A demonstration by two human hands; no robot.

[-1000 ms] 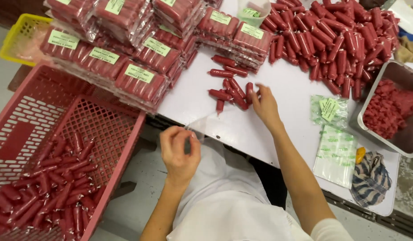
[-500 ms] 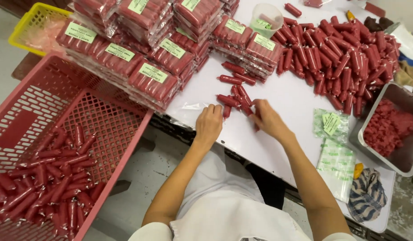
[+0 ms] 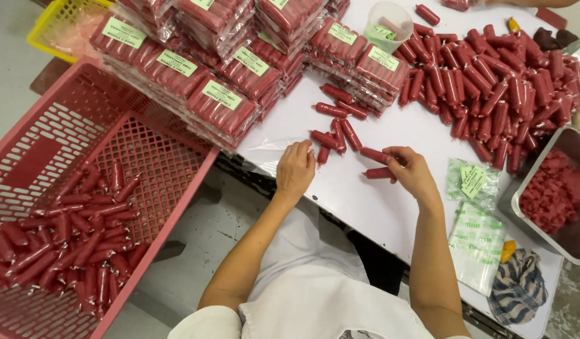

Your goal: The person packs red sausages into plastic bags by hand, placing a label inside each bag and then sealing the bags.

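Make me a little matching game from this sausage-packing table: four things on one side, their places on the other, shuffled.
1. pink crate
2. metal tray
3. striped cloth
4. clear plastic cup

A. table's near right corner
B. far side, among the red sausages
C. left of the table, below its edge
D. right edge, holding red mince

Pairs: 1-C, 2-D, 3-A, 4-B

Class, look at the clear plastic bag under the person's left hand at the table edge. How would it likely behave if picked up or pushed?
The clear plastic bag looks thin and crinkled, so it would probably flop and weigh little. The left hand rests on it; its shiny film may slide on the smooth white table.
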